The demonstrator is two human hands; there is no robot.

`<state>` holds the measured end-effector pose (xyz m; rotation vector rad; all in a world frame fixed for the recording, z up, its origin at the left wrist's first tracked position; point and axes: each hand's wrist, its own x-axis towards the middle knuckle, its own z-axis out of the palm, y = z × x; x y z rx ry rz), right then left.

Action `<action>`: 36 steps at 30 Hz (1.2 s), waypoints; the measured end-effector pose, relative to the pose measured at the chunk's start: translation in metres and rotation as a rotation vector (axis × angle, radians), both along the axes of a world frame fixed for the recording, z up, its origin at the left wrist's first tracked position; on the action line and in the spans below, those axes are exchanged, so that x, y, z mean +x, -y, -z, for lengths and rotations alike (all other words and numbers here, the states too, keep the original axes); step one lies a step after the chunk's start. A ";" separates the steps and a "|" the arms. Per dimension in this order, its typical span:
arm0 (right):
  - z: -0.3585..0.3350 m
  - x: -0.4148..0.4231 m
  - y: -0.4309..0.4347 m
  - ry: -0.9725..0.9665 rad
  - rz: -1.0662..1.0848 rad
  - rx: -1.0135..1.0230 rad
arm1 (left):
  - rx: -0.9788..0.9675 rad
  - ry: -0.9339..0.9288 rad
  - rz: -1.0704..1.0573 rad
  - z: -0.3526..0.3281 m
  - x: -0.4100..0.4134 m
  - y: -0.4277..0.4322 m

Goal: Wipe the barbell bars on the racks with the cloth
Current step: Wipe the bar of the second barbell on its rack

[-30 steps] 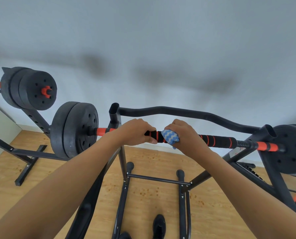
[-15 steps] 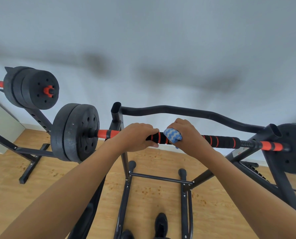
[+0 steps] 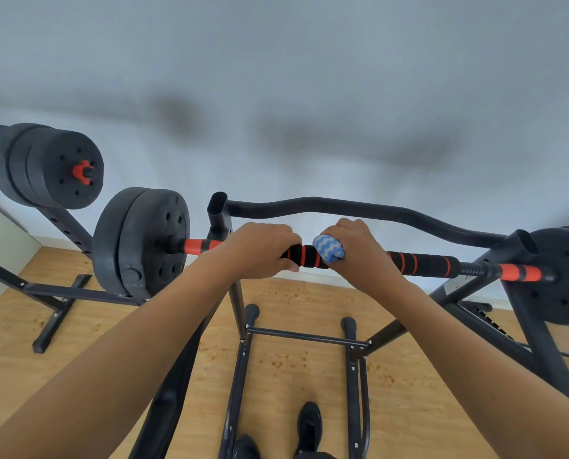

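Pale wall (image 3: 309,77) and wooden floor (image 3: 293,376) are framing a black rack (image 3: 240,359) that is carrying the barbell bar (image 3: 419,262) across the middle. The left hand (image 3: 260,250) is gripping the bar's striped foam sleeve, fingers curled over it. Just to its right, the right hand (image 3: 359,250) is holding the blue-and-white cloth (image 3: 328,248) against the bar, apparently wrapped around it.

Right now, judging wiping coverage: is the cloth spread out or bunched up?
Bunched. The cloth is a small wad against the barbell bar, gripped by the right hand, beside the left hand.
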<state>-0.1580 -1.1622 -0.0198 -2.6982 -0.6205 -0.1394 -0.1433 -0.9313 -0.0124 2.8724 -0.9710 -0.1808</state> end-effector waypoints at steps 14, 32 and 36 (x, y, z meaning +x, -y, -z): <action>-0.007 0.001 0.005 -0.049 -0.049 0.082 | -0.217 -0.297 -0.158 0.003 0.017 -0.001; -0.007 -0.012 0.010 -0.032 -0.111 0.004 | -0.338 -0.309 -0.181 0.004 0.022 -0.002; -0.005 -0.013 0.004 -0.015 -0.045 0.045 | -0.272 -0.275 -0.149 0.006 0.014 -0.004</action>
